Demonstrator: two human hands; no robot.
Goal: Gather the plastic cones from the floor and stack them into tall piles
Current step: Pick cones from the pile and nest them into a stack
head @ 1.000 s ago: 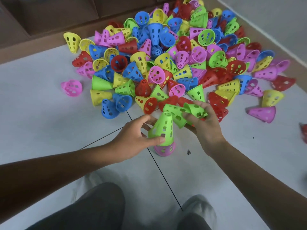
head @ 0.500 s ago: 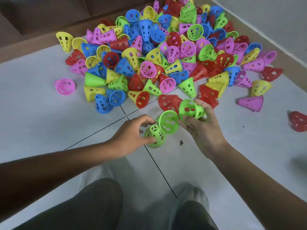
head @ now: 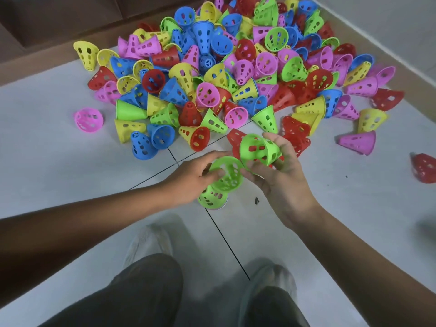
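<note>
A big heap of perforated plastic cones (head: pixel 236 74) in red, blue, yellow, green and pink covers the floor ahead. My left hand (head: pixel 188 179) pinches a green cone (head: pixel 227 172) by its rim, its open mouth tilted toward me. That cone hangs just above a short green stack (head: pixel 211 198) standing on the floor, with a sliver of pink at its base. My right hand (head: pixel 280 173) holds another green cone (head: pixel 259 149) on its side, fingers curled around it, close beside the left-hand cone.
Stray cones lie apart from the heap: a pink one (head: pixel 88 119) at left, a pink one (head: pixel 358 142) and a red one (head: pixel 423 167) at right. My knees and shoes (head: pixel 148 241) are below the hands. A brown skirting (head: pixel 35 64) and a wall edge bound the floor.
The camera moved nearer. My left hand took the green cone that the right hand had offered and carried it over the floor stack; the right hand keeps one green cone.
</note>
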